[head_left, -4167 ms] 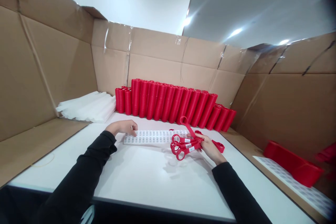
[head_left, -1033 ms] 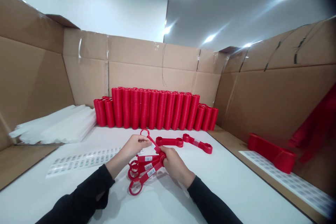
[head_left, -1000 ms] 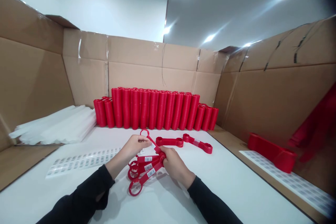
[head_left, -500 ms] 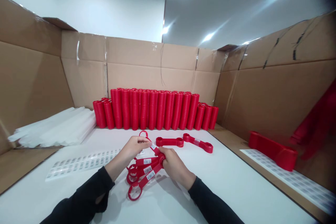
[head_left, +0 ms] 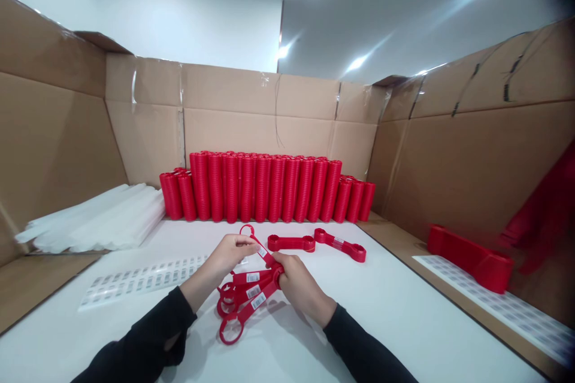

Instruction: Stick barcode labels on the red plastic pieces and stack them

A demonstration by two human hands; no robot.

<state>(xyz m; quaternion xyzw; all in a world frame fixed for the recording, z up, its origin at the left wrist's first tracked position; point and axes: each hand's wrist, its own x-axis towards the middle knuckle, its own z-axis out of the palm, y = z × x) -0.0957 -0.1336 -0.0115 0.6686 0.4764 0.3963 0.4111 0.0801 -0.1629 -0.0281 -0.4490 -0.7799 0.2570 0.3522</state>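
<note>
Flat, ring-ended red strips (head_left: 243,297) fan from the right hand (head_left: 302,286).

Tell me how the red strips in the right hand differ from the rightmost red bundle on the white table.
The red strips are fanned apart; the red bundle is gathered together. The strips show several white labels, the bundle one. The right hand holds the strips; the bundle lies on the white table. Both are red with rounded ends.

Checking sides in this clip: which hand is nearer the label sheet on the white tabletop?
Left. The left hand overlaps the right end of the label sheet in view; the right hand is farther right, holding red strips.
</note>
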